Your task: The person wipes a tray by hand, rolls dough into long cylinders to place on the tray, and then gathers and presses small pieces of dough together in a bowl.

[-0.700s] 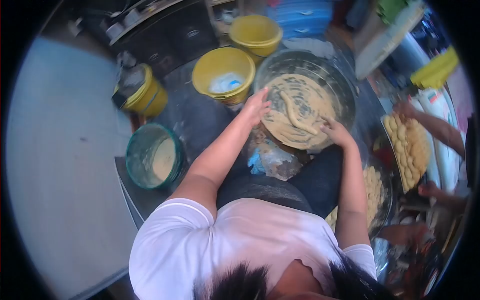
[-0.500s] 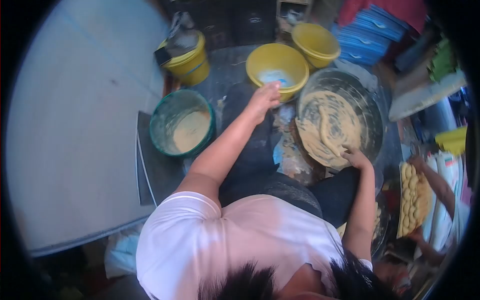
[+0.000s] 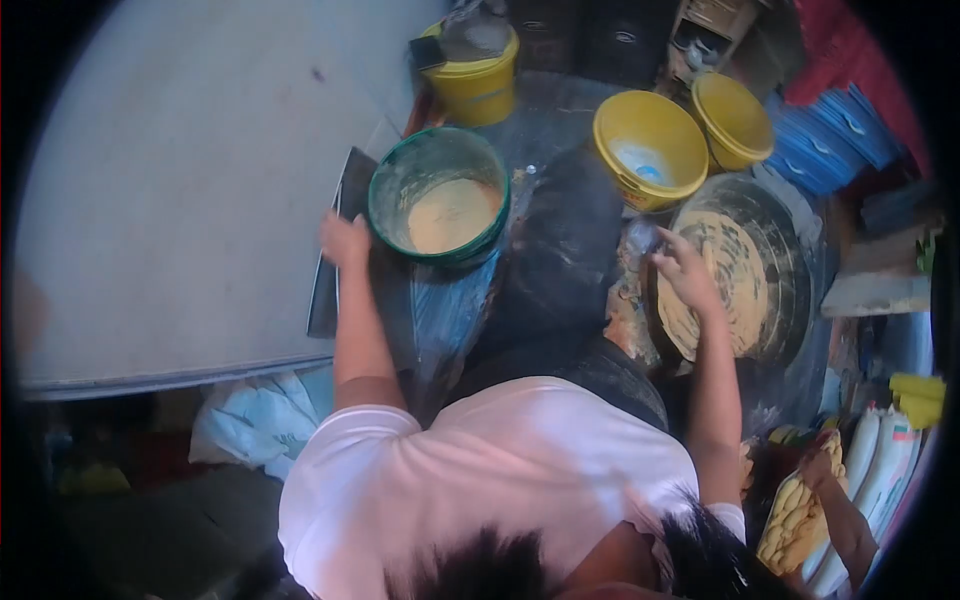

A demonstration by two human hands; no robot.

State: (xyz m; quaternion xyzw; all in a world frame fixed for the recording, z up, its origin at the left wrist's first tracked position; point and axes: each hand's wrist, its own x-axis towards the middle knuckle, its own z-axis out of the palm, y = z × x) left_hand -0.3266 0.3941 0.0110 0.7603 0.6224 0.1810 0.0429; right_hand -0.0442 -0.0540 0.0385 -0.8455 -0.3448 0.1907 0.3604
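Observation:
My left hand (image 3: 345,241) is beside the left rim of a green bucket (image 3: 505,205), over the edge of a dark flat panel (image 3: 326,298). Its thumb stands apart from loosely bent fingers, and I see nothing in it. Pale floury powder (image 3: 452,215) covers the bucket's bottom. My right hand (image 3: 688,276) hovers by the left rim of a wide black basin (image 3: 793,275), its fingers apart and bare. A pale dough-like paste (image 3: 738,290) is smeared over the basin's bottom.
Two open yellow buckets (image 3: 652,108) stand beyond the basin; a third yellow bucket (image 3: 486,95) is at the back left. A large whitish panel (image 3: 210,200) fills the left. At lower right, another person's hand (image 3: 818,466) touches a tray of shaped dough pieces (image 3: 790,520).
My left hand has swung left from the yellow bucket to beside the green bucket. My right hand has lifted away from the paste to the basin's left rim. The view has shifted.

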